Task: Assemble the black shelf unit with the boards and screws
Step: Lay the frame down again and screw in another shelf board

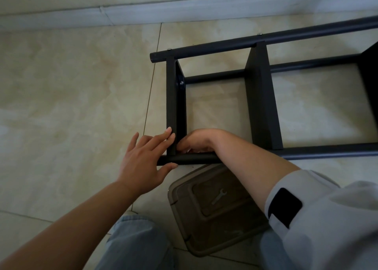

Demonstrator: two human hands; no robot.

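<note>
The black shelf unit lies on its side on the tiled floor, its round poles running left to right and its boards standing across them. My left hand is spread, fingertips pressing the outer face of the end board near the front pole, thumb under that pole. My right hand reaches over the front pole into the first bay, fingers curled down at the joint of board and pole. What those fingers hold is hidden. Silver screw heads show on the end board and the far pole.
A brown plastic tray lies on the floor just in front of the shelf, with a small flat wrench in it. My knees in jeans are at the bottom edge. A grey skirting board runs along the far wall.
</note>
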